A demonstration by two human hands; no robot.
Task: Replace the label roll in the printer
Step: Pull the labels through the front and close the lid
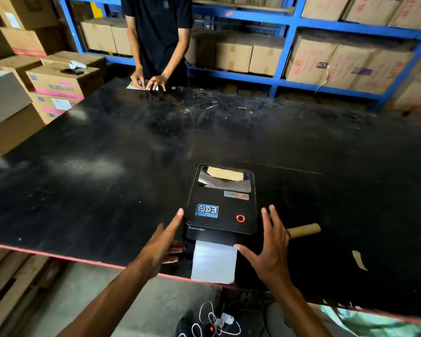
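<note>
A black label printer (221,205) sits near the front edge of a black table (107,166), lid down, a red ring light glowing on top. A white label strip (214,261) hangs out of its front slot over the table edge. My left hand (164,244) is at the printer's left front corner, fingers spread, thumb under the corner. My right hand (269,242) hovers with fingers apart at the right front corner, thumb near the strip. A bare cardboard roll core (304,230) lies on the table right behind my right hand.
A person in a dark shirt (157,40) stands at the table's far side, hands on a paper. Blue shelving (289,45) with cartons lines the back; stacked boxes (56,88) stand left. A paper scrap (360,260) lies at right. Cables (214,322) trail on the floor below.
</note>
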